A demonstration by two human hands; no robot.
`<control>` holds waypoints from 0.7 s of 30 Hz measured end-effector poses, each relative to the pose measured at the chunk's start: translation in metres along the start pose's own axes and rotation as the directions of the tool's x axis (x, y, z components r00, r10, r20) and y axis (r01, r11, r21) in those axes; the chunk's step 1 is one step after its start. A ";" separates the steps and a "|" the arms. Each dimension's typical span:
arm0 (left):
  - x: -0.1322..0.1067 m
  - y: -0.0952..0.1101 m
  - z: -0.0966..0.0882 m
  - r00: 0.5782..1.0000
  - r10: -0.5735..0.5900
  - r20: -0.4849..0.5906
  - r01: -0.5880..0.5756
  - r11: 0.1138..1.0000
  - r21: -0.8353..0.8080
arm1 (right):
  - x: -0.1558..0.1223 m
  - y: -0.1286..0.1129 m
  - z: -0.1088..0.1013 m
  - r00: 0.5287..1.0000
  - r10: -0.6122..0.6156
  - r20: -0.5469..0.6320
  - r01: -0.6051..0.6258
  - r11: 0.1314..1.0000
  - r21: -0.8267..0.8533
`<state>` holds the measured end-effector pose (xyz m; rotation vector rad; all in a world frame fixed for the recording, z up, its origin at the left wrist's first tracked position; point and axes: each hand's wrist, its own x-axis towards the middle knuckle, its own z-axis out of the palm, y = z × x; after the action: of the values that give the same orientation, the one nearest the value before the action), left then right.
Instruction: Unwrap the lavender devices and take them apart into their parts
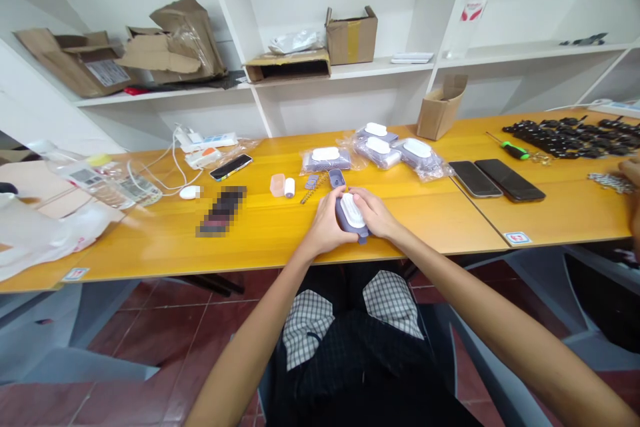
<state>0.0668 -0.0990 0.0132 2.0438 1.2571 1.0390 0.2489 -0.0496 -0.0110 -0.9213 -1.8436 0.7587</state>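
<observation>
Near the front edge of the table, a purple case with a white ribbed top (353,211) sits between both hands. My left hand (325,225) wraps its left side, thumb at the near end. From the right, my right hand (376,213) grips it, fingers over the white top. Just beyond them stands a small purple cup-like part (337,178). To its left lie metal springs (314,189), small purple pieces (312,181), a white cylinder (289,187) and a translucent pinkish cover (277,185). Behind, several similar purple-and-white cases (327,158) lie in clear bags.
Two dark phones (493,179) lie to the right, near a green-handled screwdriver (515,150) and a pile of black parts (575,137). Another person's hand (631,173) is at the right edge. Leftward are a phone (231,167), white cables (175,153) and a plastic bottle (95,173).
</observation>
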 end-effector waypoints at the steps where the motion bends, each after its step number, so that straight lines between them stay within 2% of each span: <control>1: 0.000 0.000 0.000 1.000 0.001 -0.003 -0.001 1.000 -0.002 | 0.000 -0.001 0.000 1.000 -0.010 0.000 0.010 1.000 0.002; 11: 0.001 0.000 0.000 0.999 0.038 -0.008 -0.038 0.998 0.041 | -0.001 -0.006 -0.004 1.000 -0.012 0.010 0.012 0.999 -0.049; 21: 0.001 0.001 0.000 1.000 0.027 0.001 -0.027 0.996 0.083 | -0.001 -0.002 -0.005 0.999 -0.023 0.035 0.025 0.996 -0.081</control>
<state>0.0673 -0.0987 0.0137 2.1285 1.2967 1.0141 0.2535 -0.0507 -0.0080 -0.9414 -1.9241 0.6927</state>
